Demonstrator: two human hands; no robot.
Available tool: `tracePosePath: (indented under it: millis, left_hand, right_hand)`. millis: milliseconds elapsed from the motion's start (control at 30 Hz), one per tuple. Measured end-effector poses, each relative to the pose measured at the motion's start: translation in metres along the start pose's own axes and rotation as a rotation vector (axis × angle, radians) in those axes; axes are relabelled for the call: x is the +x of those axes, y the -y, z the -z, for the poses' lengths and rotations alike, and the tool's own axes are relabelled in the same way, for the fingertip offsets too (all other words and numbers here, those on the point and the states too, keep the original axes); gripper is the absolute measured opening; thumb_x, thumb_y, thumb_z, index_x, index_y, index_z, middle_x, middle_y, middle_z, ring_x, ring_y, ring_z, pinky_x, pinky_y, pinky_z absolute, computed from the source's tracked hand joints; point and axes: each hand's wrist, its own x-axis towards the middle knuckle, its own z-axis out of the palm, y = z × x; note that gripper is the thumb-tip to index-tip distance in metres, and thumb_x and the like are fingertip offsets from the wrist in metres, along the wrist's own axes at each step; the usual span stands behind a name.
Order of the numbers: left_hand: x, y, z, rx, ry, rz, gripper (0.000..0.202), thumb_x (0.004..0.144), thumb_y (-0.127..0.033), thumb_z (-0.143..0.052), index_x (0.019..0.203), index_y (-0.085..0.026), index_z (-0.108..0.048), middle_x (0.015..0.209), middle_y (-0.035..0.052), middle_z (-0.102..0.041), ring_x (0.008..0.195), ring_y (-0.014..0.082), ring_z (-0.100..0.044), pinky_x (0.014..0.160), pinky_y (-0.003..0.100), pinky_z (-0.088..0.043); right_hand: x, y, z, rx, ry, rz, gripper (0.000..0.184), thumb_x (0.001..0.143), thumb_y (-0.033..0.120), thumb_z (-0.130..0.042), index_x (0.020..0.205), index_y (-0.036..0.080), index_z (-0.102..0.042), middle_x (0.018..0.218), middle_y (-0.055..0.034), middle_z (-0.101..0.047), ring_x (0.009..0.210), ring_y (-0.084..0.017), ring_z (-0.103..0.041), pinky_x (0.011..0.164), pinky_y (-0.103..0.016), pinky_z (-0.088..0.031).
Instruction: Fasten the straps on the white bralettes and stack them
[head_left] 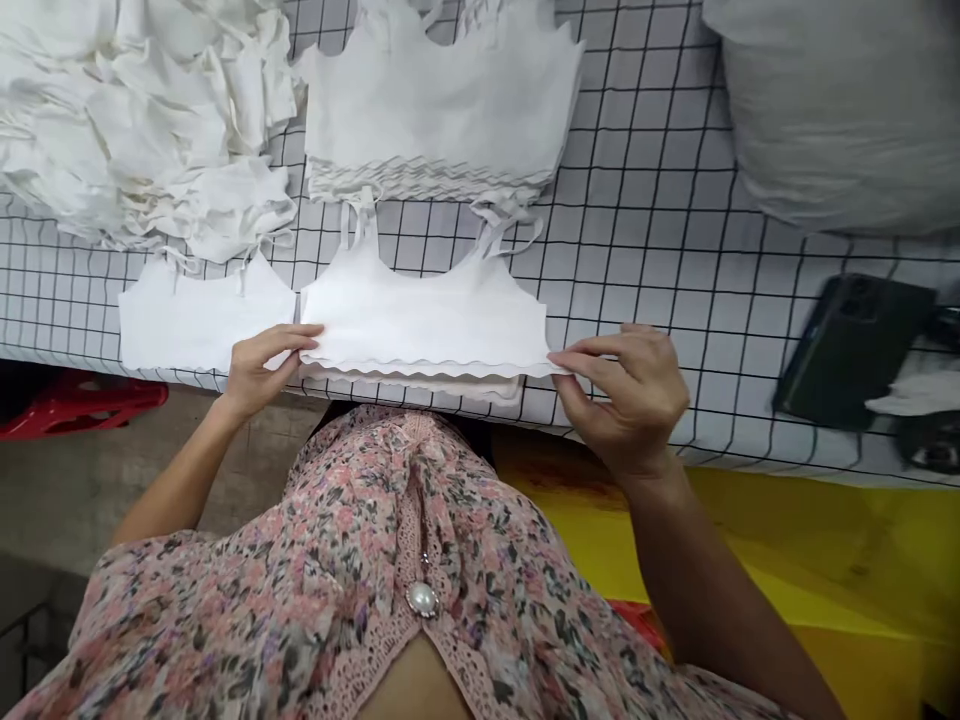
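A white strappy camisole top [420, 310] with a wavy hem lies flat in front of me, its thin straps toward the far side. My left hand [266, 365] pinches the left end of its hem. At the right end of the hem, my right hand [622, 395] grips the corner between thumb and fingers. More pale layers [480, 388] show just below the hem. Left of it lies another white top [202, 315], close to my left hand. Beyond the held top sits a stack of similar white tops [442, 110] with layered wavy edges.
A heap of crumpled white garments [135, 110] fills the far left of the checked tablecloth [630, 170]. A large white bundle [847, 110] stands far right, with a dark phone [855, 350] nearer. Below the table edge are a red stool [90, 405] and a yellow surface [787, 580].
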Motion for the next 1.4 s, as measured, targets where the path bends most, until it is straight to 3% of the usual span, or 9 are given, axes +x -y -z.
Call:
tracePosePath:
  millis: [200,433,600,700,800,900,1000,1167,1400]
  left_hand:
    - [-0.018,0.008,-0.008,0.087,0.026,-0.061,0.022,0.103,-0.012,-0.062,0.111,-0.021,-0.081,0.128,0.0096,-0.083,0.118,0.0200,-0.081,0.103,0.037,-0.066]
    - [-0.027,0.015,-0.005,0.183,-0.019,-0.094,0.025,0.103,-0.011,-0.063,0.117,-0.023,-0.080,0.129,0.0086,-0.083,0.117,0.0197,-0.079,0.103,0.038,-0.064]
    - [-0.016,-0.002,0.006,0.367,0.075,-0.064,0.032,0.103,-0.011,-0.058,0.119,-0.029,-0.080,0.127,0.0061,-0.081,0.105,0.0213,-0.072,0.098,0.045,-0.059]
    - [0.005,-0.012,-0.018,0.346,0.020,-0.053,0.048,0.108,-0.010,-0.046,0.141,-0.034,-0.070,0.139,0.0065,-0.074,0.124,0.0225,-0.068,0.105,0.045,-0.057]
    - [0.019,-0.009,-0.061,0.375,0.112,-0.047,0.058,0.114,-0.024,-0.040,0.172,-0.029,-0.035,0.174,0.0126,-0.046,0.162,0.0296,-0.043,0.131,0.057,-0.039]
    - [0.017,0.005,-0.091,0.472,0.135,0.060,0.089,0.112,-0.053,-0.049,0.179,-0.023,0.001,0.185,0.0200,-0.013,0.174,0.0383,-0.014,0.141,0.064,-0.015]
    - [0.009,0.012,-0.100,0.503,0.111,0.106,0.101,0.109,-0.064,-0.050,0.178,-0.022,0.010,0.186,0.0205,-0.003,0.175,0.0401,-0.006,0.141,0.065,-0.008]
    - [0.013,0.010,-0.104,0.506,0.066,0.092,0.095,0.112,-0.059,-0.045,0.177,-0.021,0.013,0.185,0.0203,-0.008,0.175,0.0387,-0.007,0.141,0.066,-0.009]
    - [0.015,0.005,-0.115,0.611,0.058,0.123,0.097,0.112,-0.058,-0.045,0.177,-0.016,0.015,0.185,0.0206,-0.011,0.174,0.0373,-0.010,0.141,0.063,-0.016]
  right_hand:
    - [-0.022,0.006,-0.008,-0.014,0.023,0.175,0.018,0.094,0.012,-0.072,0.104,0.026,-0.076,0.095,-0.0051,-0.077,0.088,-0.021,-0.068,0.103,-0.048,-0.056]
    - [-0.036,0.006,-0.009,-0.006,0.124,0.027,0.017,0.097,0.016,-0.068,0.102,0.028,-0.079,0.096,-0.0059,-0.077,0.092,-0.022,-0.066,0.112,-0.053,-0.050]
    - [-0.022,0.026,0.000,0.006,0.310,0.109,0.044,0.105,0.039,-0.061,0.146,0.025,-0.067,0.140,-0.0143,-0.074,0.128,-0.033,-0.069,0.123,-0.065,-0.039]
    - [-0.001,0.055,-0.021,-0.027,0.425,0.127,0.074,0.110,0.058,-0.040,0.172,0.017,-0.034,0.171,-0.0198,-0.048,0.160,-0.038,-0.044,0.132,-0.071,-0.022]
    - [0.010,0.076,-0.049,-0.059,0.543,0.164,0.085,0.112,0.064,-0.027,0.177,0.011,-0.016,0.180,-0.0217,-0.028,0.169,-0.036,-0.028,0.135,-0.072,-0.010]
    - [0.000,0.069,-0.051,-0.090,0.577,0.092,0.091,0.111,0.067,-0.024,0.178,0.009,-0.001,0.180,-0.0240,-0.026,0.168,-0.038,-0.030,0.133,-0.076,-0.012]
    - [-0.005,0.039,-0.029,-0.143,0.492,0.016,0.084,0.112,0.061,-0.029,0.178,0.013,-0.009,0.176,-0.0262,-0.035,0.162,-0.044,-0.039,0.123,-0.082,-0.027]
    - [0.076,0.010,-0.029,0.000,0.194,0.126,0.035,0.109,0.031,-0.056,0.139,0.017,-0.068,0.127,-0.0174,-0.076,0.120,-0.033,-0.069,0.102,-0.052,-0.054]
    - [0.221,0.038,-0.147,-0.018,0.374,0.267,0.033,0.106,0.012,-0.044,0.101,0.016,-0.076,0.113,-0.0157,-0.070,0.115,-0.032,-0.060,0.103,-0.057,-0.051]
